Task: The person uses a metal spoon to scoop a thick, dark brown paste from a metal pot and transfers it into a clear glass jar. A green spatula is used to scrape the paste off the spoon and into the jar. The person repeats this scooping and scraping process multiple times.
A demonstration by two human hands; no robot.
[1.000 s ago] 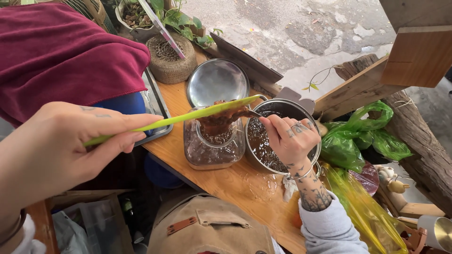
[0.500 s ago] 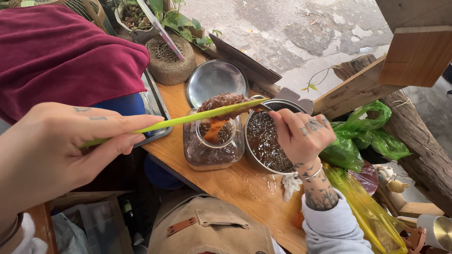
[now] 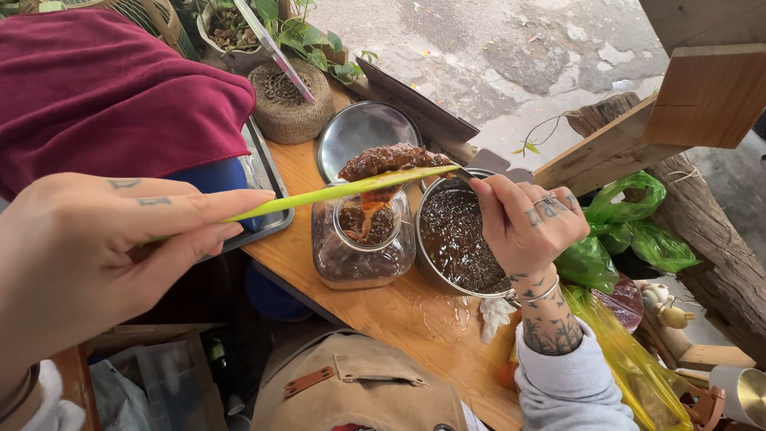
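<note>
My left hand (image 3: pixel 88 255) pinches a green stick (image 3: pixel 319 195); my right hand (image 3: pixel 527 227) grips a spoon (image 3: pixel 391 160) of brown paste over the jar (image 3: pixel 359 247) beside the pot (image 3: pixel 459 235) at the table (image 3: pixel 399 311) edge. Next: scrape it in.

Head camera looks steeply down (close) at table (image 3: pixel 399 311).

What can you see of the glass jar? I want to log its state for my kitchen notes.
The glass jar is clear, squat and rounded-square, with a narrower round open mouth and no lid on. It stands upright on the wooden table, close beside the steel pot; whether they touch is unclear. Dark reddish-brown paste fills most of it. A green spatula carrying a lump of the same paste is above its mouth. Neither hand touches the jar.
</note>
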